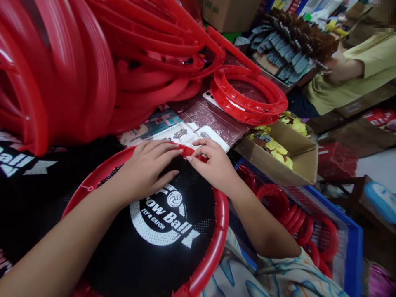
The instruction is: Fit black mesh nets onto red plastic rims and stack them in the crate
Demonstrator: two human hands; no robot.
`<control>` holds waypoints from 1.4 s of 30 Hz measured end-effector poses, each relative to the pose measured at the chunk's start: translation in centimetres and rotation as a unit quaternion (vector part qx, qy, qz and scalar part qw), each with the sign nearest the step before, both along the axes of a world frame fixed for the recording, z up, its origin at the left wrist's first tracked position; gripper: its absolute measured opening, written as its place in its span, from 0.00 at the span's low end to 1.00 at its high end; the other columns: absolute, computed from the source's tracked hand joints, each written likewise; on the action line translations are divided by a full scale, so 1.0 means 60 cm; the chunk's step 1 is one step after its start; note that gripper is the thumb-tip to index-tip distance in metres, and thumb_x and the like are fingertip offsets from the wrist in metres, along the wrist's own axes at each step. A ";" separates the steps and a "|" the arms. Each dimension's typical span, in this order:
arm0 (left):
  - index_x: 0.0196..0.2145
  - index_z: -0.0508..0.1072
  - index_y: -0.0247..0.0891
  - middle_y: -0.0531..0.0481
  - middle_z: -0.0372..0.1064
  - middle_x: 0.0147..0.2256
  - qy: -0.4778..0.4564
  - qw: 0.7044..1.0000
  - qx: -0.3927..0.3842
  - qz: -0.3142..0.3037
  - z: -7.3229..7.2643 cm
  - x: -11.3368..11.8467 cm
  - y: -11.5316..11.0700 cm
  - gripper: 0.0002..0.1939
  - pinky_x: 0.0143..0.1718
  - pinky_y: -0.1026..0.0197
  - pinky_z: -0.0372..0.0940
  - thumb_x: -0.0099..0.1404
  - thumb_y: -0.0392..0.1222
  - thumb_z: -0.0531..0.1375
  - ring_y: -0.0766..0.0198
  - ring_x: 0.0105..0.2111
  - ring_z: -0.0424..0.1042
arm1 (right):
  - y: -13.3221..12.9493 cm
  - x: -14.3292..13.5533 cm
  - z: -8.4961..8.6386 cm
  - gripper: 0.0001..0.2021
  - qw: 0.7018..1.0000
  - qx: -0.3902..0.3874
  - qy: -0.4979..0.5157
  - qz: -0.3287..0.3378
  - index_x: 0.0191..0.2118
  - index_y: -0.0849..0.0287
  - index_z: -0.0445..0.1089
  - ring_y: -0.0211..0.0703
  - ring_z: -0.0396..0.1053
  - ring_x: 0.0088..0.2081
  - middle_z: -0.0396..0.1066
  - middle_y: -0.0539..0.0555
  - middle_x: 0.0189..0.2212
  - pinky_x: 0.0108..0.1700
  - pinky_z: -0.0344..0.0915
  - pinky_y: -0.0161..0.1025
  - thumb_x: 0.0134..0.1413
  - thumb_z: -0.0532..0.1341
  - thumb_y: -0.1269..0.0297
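The red ring (223,222) lies right in front of the person, its lower right side close to the patterned clothing (235,272), with the black disc (148,264) spread inside it, white print facing up. Being round, the ring has no long axis; what counts is its far rim, which runs crosswise under both sets of fingertips, while most of the disc lies on the near side of them. The left hand (151,167) reaches over the disc, its fingers straight and close together along the rim, the thumb standing apart above the black. The right hand (213,167) comes from the right, fingers bent over the rim and thumb tip at its inner edge; whether they pinch anything I cannot tell. The two hands nearly meet there, about equally near that stretch. Just beyond lie a leaflet (173,133) and, farther off on the table (206,113), two loose rings (267,109). A heap of red rings (83,70) rises at left; at right stand a carton (287,171) and a blue crate (355,255).
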State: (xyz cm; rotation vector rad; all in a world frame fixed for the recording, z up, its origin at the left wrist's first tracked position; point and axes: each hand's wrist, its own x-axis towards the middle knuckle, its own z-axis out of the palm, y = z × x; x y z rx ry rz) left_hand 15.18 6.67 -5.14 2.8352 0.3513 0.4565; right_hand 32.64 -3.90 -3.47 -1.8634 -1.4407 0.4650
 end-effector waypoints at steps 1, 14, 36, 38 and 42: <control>0.56 0.65 0.34 0.36 0.66 0.55 -0.002 1.000 -0.003 0.002 0.001 0.000 -0.001 0.23 0.55 0.41 0.57 0.67 0.48 0.54 0.44 0.57 0.62 | 0.000 0.000 0.000 0.07 1.000 -0.010 -0.008 0.008 0.27 0.59 0.74 0.45 0.68 0.49 0.70 0.56 0.45 0.56 0.61 0.48 0.52 0.65 0.64; 0.55 0.65 0.32 0.35 0.66 0.54 -0.008 1.000 -0.015 0.006 0.001 -0.004 0.005 0.23 0.55 0.42 0.57 0.67 0.49 0.54 0.45 0.57 0.62 | 0.009 -0.001 0.001 0.05 1.000 -0.012 -0.005 0.009 0.25 0.59 0.73 0.46 0.69 0.49 0.71 0.55 0.44 0.55 0.62 0.47 0.49 0.66 0.69; 0.54 0.71 0.43 0.35 0.65 0.51 0.010 0.999 0.053 0.008 -0.009 -0.002 0.006 0.20 0.49 0.38 0.61 0.67 0.49 0.53 0.41 0.51 0.65 | 0.019 0.005 -0.018 0.10 0.999 -0.022 -0.021 -0.015 0.21 0.59 0.70 0.46 0.68 0.46 0.69 0.55 0.42 0.54 0.62 0.49 0.51 0.62 0.69; 0.54 0.71 0.42 0.35 0.65 0.51 0.012 0.999 0.041 0.013 -0.007 -0.002 0.005 0.20 0.50 0.38 0.61 0.67 0.49 0.53 0.40 0.52 0.64 | 0.017 0.006 -0.017 0.09 1.000 -0.022 -0.013 -0.012 0.22 0.60 0.71 0.45 0.68 0.46 0.69 0.55 0.42 0.54 0.62 0.48 0.52 0.62 0.68; 0.53 0.71 0.41 0.37 0.64 0.52 0.004 1.000 -0.012 0.017 -0.003 -0.005 0.007 0.20 0.52 0.38 0.60 0.67 0.49 0.54 0.43 0.53 0.64 | -0.004 0.018 -0.006 0.09 0.999 -0.021 0.044 -0.010 0.28 0.60 0.74 0.42 0.69 0.47 0.70 0.55 0.45 0.53 0.64 0.45 0.57 0.59 0.67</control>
